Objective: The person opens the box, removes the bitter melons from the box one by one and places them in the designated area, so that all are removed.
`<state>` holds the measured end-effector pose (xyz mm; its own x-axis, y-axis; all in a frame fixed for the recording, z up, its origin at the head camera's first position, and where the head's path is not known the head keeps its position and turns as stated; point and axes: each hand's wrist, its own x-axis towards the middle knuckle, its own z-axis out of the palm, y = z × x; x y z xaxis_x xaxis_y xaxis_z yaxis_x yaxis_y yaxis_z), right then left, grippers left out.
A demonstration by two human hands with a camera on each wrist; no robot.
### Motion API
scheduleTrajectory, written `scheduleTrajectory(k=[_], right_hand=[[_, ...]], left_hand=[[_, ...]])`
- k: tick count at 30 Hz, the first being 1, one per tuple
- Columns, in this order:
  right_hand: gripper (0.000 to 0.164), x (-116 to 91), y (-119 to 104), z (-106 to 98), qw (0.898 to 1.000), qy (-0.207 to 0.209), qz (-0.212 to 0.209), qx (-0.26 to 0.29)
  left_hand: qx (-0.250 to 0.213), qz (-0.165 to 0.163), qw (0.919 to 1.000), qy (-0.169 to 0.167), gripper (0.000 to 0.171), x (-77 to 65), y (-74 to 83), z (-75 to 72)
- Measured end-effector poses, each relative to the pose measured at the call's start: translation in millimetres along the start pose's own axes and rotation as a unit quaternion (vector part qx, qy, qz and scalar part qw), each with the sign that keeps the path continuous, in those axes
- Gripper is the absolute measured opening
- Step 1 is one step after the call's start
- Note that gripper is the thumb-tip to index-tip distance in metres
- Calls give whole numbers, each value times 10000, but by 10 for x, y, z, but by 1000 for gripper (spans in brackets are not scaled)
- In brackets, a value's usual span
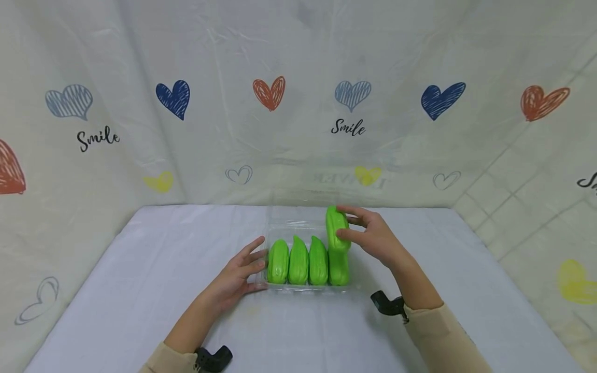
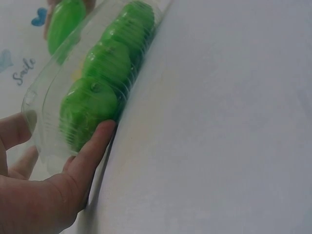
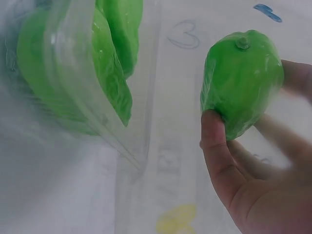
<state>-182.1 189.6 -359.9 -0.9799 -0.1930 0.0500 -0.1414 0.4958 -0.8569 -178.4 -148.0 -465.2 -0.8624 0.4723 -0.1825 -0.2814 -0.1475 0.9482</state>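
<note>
My right hand (image 1: 373,235) grips a bright green, shiny, elongated vegetable (image 1: 336,228) between thumb and fingers. In the right wrist view this green vegetable (image 3: 242,80) shows a small stem nub at one end. It is raised beside the clear plastic container (image 1: 298,288) and overlaps the rightmost of the similar vegetables in the head view. Several of these green vegetables (image 1: 298,263) lie side by side in the container. My left hand (image 1: 237,274) touches the container's left front corner, fingers spread along the side wall. In the left wrist view the thumb (image 2: 95,148) lies along its lower front edge.
The container's clear lid (image 1: 303,199) stands open at the back. A white cloth (image 1: 177,248) covers the table. Behind it hangs a pale sheet (image 1: 308,46) printed with hearts and words. Black camera mounts (image 1: 388,304) sit on both wrists.
</note>
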Motion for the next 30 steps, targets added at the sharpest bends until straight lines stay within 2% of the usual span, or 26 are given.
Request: scheduleTrajectory(k=[16, 30], right_hand=[[60, 60, 122, -150, 9999, -51, 84, -58], [62, 53, 140, -307, 9999, 3, 169, 7]], left_hand=[[-20, 2, 10000, -21, 66, 6, -9, -16], [25, 6, 10000, -3, 67, -5, 15, 9]])
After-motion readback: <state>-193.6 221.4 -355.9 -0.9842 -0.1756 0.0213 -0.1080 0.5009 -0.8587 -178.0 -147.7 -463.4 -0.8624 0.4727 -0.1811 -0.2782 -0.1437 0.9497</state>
